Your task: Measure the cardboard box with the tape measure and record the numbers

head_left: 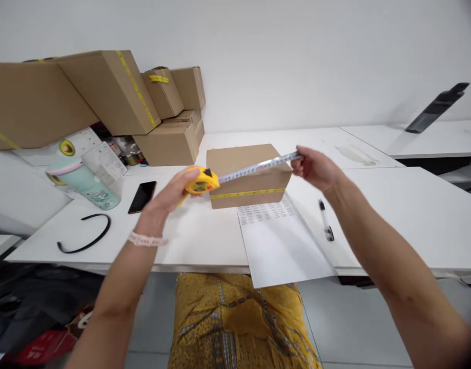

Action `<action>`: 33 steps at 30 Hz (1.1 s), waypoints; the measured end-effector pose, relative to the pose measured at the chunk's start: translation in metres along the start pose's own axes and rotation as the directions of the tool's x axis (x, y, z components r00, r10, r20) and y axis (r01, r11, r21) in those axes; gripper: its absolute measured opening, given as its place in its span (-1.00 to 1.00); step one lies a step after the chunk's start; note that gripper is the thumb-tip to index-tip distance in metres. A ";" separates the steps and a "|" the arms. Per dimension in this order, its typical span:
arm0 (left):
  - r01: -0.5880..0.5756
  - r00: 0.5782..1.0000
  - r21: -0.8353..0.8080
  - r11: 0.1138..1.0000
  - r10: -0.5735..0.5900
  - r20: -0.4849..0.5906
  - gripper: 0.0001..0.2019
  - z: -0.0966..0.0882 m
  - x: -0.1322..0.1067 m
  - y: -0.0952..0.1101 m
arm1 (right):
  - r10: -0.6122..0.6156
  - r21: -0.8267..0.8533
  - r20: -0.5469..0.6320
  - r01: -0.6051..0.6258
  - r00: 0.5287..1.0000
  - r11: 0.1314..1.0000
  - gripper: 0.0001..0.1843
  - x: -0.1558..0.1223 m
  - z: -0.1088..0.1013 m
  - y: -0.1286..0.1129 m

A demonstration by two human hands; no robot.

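Note:
My left hand (169, 197) grips a yellow tape measure case (202, 181) just left of a small cardboard box (250, 177) sealed with yellow tape. The metal blade (258, 166) runs out to the right above the box's top. My right hand (315, 166) pinches the blade's end over the box's right side. The box sits on the white table (392, 205), with its front edge on a printed sheet of paper (281, 241).
A pen (326, 220) lies right of the paper. A black phone (142, 197), a mint bottle (85, 183) and a black curved band (87, 233) lie at the left. Stacked cardboard boxes (116, 92) fill the back left. A dark flat object (437, 107) leans at the far right.

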State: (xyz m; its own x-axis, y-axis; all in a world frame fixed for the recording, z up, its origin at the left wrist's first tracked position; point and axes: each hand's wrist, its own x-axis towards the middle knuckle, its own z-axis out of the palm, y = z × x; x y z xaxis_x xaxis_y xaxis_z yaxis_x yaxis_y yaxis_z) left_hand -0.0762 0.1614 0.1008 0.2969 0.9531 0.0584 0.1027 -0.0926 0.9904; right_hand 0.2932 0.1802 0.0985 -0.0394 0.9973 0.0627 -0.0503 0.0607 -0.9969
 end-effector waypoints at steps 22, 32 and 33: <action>0.194 0.981 0.052 0.980 -0.195 0.021 -0.57 -0.089 0.096 0.000 | 0.176 -0.468 -0.202 -0.253 0.963 0.847 -0.52 0.081 -0.003 0.036; 0.198 0.978 0.076 0.977 -0.202 0.049 -0.56 -0.086 0.093 -0.002 | 0.227 -0.455 -0.228 -0.310 0.947 0.835 -0.53 0.076 0.005 0.028; 0.199 0.978 0.080 0.977 -0.203 0.048 -0.55 -0.086 0.091 -0.002 | 0.228 -0.454 -0.230 -0.311 0.946 0.835 -0.54 0.075 0.006 0.027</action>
State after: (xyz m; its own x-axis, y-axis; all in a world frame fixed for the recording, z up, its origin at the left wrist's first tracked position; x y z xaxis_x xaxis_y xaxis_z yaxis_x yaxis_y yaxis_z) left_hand -0.1311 0.2735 0.1151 0.3151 0.9372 -0.1498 0.2353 0.0757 0.9690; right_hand 0.2826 0.2568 0.0766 0.1805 0.9672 -0.1785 0.4230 -0.2402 -0.8737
